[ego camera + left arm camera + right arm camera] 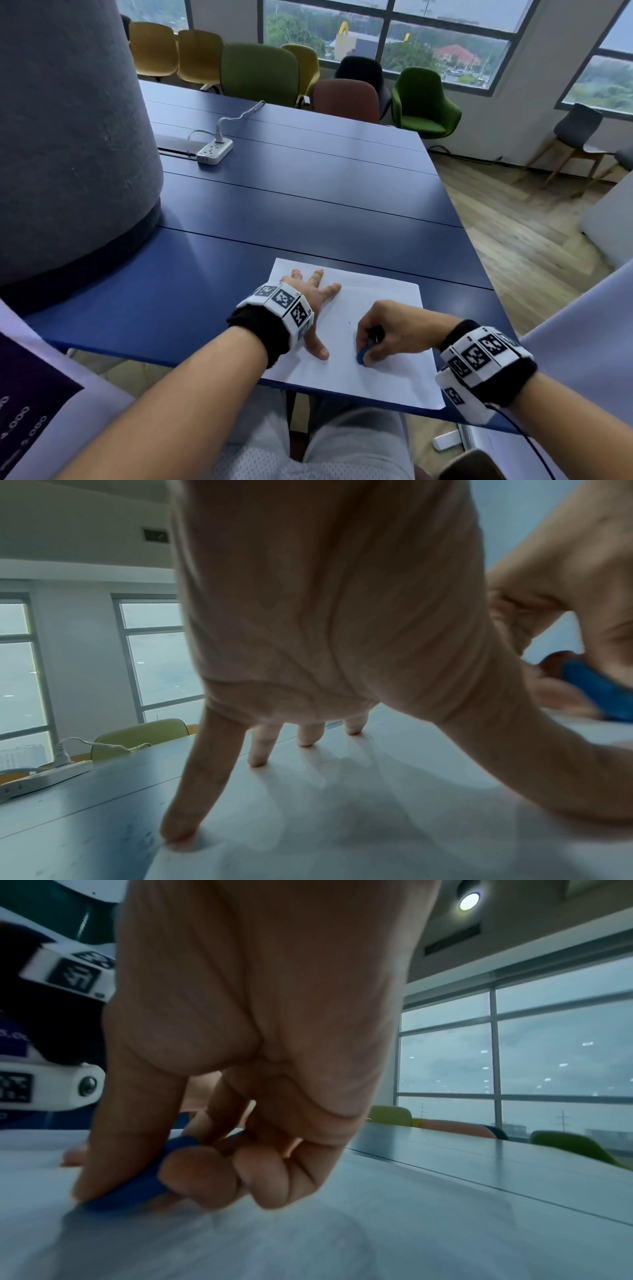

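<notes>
A white sheet of paper (383,301) lies on the blue table (291,192) near its front edge. My left hand (313,301) rests on the sheet's left part with fingers spread and straight, fingertips (178,834) pressing the paper (342,831). My right hand (380,337) pinches a small blue object (362,356), possibly an eraser, and holds it down against the sheet. In the right wrist view the blue object (137,1183) sits between thumb and curled fingers, touching the paper (342,1245). It also shows at the right of the left wrist view, blue object (596,688).
A white power strip (215,150) with a plugged cable lies further back on the table. A large grey padded column (68,130) rises at the left. Coloured chairs (260,72) line the far side. Wooden floor (520,219) lies beyond the table's right edge.
</notes>
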`<state>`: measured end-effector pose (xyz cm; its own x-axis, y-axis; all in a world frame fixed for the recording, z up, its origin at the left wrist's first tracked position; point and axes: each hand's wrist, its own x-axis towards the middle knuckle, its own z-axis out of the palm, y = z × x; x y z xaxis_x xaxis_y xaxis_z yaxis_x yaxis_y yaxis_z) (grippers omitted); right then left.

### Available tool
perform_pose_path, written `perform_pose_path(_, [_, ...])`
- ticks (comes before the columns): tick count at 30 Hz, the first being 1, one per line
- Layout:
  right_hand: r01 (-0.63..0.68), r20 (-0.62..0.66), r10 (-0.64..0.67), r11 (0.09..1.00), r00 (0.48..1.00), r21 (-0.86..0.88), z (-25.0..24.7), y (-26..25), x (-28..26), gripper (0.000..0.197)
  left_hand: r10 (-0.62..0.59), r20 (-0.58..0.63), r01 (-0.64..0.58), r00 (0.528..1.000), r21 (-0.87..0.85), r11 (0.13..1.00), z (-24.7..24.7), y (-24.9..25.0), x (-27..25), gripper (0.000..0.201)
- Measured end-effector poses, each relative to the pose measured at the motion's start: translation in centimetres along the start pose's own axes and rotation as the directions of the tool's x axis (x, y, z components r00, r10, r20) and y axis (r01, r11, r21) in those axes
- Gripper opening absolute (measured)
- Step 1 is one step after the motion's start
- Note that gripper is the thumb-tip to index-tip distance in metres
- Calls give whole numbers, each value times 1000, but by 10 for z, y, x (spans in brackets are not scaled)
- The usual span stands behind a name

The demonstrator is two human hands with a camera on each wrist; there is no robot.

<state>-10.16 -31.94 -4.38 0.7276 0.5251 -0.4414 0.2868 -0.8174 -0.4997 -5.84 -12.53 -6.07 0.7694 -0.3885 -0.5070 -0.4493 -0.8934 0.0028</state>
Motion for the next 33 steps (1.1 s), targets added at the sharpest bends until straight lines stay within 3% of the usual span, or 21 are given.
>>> perform_pose_path(4, [-11,-152,12,1000,988,8,-2,6,4,6,0,0,0,1000,5,1000,-1,0,0,138])
perform_pose_path(8, [-13,23,13,1000,1000,-1,3,-3,-3,7,-7,12,7,1000,2,1000,-2,0,0,138])
perform_pose_path(13, [-14,-215,13,1000,976,-7,-12,7,16,7,-3,15,3,1000,10,1000,-3,0,-2,137])
perform_pose_path(18, [-47,67,47,999,997,-12,-5,0,9,9,-3,7,3,1000,21,1000,-3,2,-2,137])
perform_pose_path(24, [-19,-257,25,999,966,27,-14,7,29,6,6,-6,-6,1000,32,999,-3,1,-6,135])
perform_pose_path(30, [-21,9,21,1000,1000,-17,-9,0,21,6,-1,6,1,1000,24,1000,-5,3,-8,135])
perform_pose_path(31, [-26,-28,25,999,999,-25,-12,2,24,6,0,3,0,1000,26,1000,-5,3,-9,134])
perform_pose_path(33, [-48,-222,38,998,974,-43,-19,7,32,6,-5,-7,5,1000,30,1000,-4,4,-11,133])
